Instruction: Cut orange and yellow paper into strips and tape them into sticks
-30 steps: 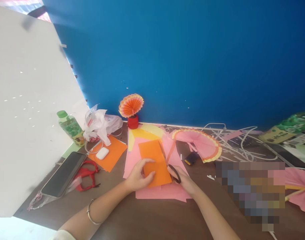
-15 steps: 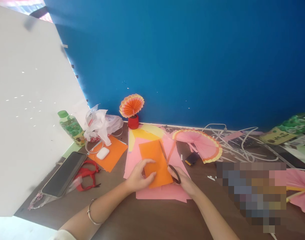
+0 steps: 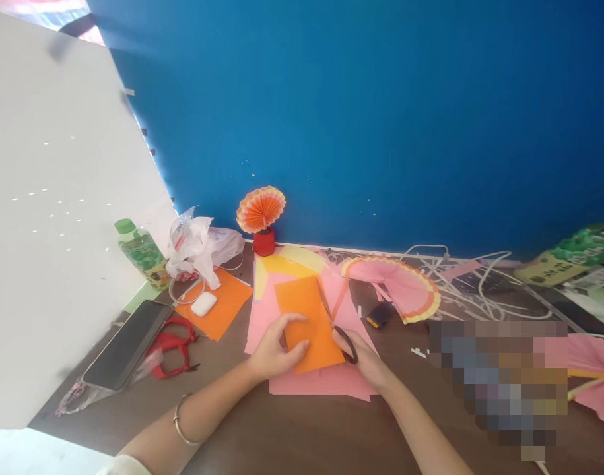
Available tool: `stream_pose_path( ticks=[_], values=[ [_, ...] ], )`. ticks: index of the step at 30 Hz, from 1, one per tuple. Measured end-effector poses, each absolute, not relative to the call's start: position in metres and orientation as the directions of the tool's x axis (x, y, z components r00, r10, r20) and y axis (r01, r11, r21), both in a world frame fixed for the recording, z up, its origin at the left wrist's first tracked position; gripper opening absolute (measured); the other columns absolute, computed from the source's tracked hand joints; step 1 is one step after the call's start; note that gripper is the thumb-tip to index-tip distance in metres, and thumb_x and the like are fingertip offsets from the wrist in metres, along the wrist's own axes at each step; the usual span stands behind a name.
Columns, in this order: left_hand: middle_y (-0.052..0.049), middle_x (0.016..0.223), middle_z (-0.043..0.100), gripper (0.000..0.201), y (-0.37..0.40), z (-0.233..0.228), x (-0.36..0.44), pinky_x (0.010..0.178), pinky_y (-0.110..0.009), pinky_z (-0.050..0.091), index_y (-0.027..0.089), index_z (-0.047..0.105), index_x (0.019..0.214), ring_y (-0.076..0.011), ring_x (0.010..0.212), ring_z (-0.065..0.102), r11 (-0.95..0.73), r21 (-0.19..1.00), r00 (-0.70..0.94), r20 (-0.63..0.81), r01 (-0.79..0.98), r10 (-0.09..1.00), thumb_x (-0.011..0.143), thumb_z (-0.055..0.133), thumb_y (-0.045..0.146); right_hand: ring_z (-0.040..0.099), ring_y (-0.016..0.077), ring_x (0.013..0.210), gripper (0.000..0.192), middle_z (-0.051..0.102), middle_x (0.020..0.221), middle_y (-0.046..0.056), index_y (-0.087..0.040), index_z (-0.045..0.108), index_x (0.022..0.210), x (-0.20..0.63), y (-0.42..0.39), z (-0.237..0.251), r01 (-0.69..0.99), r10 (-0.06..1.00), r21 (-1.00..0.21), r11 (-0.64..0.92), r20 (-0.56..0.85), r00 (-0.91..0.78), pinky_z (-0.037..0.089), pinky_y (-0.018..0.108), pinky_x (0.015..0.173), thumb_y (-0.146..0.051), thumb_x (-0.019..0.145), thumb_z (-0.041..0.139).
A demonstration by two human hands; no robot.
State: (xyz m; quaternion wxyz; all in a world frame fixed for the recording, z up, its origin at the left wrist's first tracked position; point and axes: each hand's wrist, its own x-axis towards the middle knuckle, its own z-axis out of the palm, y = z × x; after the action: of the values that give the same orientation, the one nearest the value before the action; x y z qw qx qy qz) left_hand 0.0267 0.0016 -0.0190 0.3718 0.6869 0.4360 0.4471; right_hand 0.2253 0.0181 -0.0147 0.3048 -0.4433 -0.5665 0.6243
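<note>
A sheet of orange paper (image 3: 305,300) lies over pink sheets (image 3: 262,323) in front of me. My left hand (image 3: 274,346) holds its left side, thumb and index finger spread across the top; the other fingers are mostly hidden. Dark-handled scissors (image 3: 348,344) are in my right hand (image 3: 364,359), gripped by the handle. Their blades lie along the orange paper's right edge, pointing away from me; I cannot tell how far apart they are. Yellow paper (image 3: 289,265) shows at the back of the stack.
A pleated fan (image 3: 395,284) lies right of the stack, near white cables (image 3: 484,290). An orange paper flower (image 3: 262,210) stands in a red pot (image 3: 264,243) by the blue wall. Leftward are a phone (image 3: 126,346), red straps (image 3: 175,346), a white earbud case (image 3: 203,303) and a bottle (image 3: 140,254).
Both hands stay in nearly the same place. The orange paper's lower right corner has shifted slightly to the right, by the scissors' handle.
</note>
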Motion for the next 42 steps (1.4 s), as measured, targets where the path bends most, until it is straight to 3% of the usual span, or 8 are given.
stream_pose_path(
  ticks=[8, 12, 21, 30, 42],
  values=[
    [-0.007, 0.106, 0.058, 0.031, 0.0, -0.017, 0.027, 0.093, -0.037, 0.041, 0.019, 0.05, 0.104, -0.0209, 0.104, 0.053, -0.331, 0.911, 0.235, 0.276, 0.247, 0.932, 0.074, 0.056, 0.019, 0.057, 0.0233, 0.079, 0.043, 0.062, 0.075, 0.005, -0.02, 0.061, 0.096, 0.22, 0.015, -0.003, 0.023, 0.839, -0.981, -0.195, -0.179, -0.514, 0.044, 0.034, 0.072, -0.056, 0.077, 0.049],
    [-0.007, 0.106, 0.058, 0.031, 0.0, -0.018, 0.026, 0.093, -0.036, 0.041, 0.019, 0.05, 0.104, -0.0207, 0.104, 0.053, -0.338, 0.909, 0.238, 0.282, 0.243, 0.929, 0.074, 0.055, 0.02, 0.057, 0.0238, 0.083, 0.044, 0.064, 0.082, 0.006, -0.02, 0.061, 0.1, 0.219, 0.015, -0.002, 0.016, 0.849, -0.984, -0.179, -0.163, -0.503, 0.044, 0.035, 0.075, -0.056, 0.077, 0.048],
    [-0.007, 0.107, 0.058, 0.03, 0.0, -0.018, 0.027, 0.093, -0.036, 0.041, 0.019, 0.05, 0.105, -0.0209, 0.105, 0.052, -0.332, 0.911, 0.233, 0.277, 0.243, 0.932, 0.074, 0.055, 0.02, 0.057, 0.024, 0.082, 0.045, 0.063, 0.082, 0.006, -0.02, 0.06, 0.099, 0.219, 0.015, -0.005, 0.012, 0.848, -0.983, -0.184, -0.165, -0.503, 0.044, 0.035, 0.074, -0.057, 0.077, 0.048],
    [-0.007, 0.106, 0.058, 0.031, 0.0, -0.017, 0.027, 0.093, -0.037, 0.041, 0.019, 0.05, 0.104, -0.021, 0.104, 0.053, -0.33, 0.91, 0.23, 0.276, 0.25, 0.933, 0.074, 0.055, 0.019, 0.054, 0.0225, 0.068, 0.051, 0.059, 0.065, 0.003, -0.019, 0.063, 0.082, 0.223, 0.017, -0.012, 0.119, 0.879, -0.979, -0.163, -0.199, -0.433, 0.043, 0.032, 0.062, -0.066, 0.068, 0.051],
    [-0.007, 0.107, 0.058, 0.031, 0.0, -0.016, 0.027, 0.093, -0.036, 0.041, 0.019, 0.05, 0.104, -0.0205, 0.105, 0.053, -0.319, 0.915, 0.224, 0.267, 0.247, 0.937, 0.074, 0.055, 0.019, 0.053, 0.0218, 0.069, 0.05, 0.059, 0.068, 0.004, -0.018, 0.062, 0.08, 0.221, 0.017, -0.011, 0.117, 0.869, -0.977, -0.176, -0.21, -0.449, 0.042, 0.032, 0.064, -0.065, 0.069, 0.05]
  ],
)
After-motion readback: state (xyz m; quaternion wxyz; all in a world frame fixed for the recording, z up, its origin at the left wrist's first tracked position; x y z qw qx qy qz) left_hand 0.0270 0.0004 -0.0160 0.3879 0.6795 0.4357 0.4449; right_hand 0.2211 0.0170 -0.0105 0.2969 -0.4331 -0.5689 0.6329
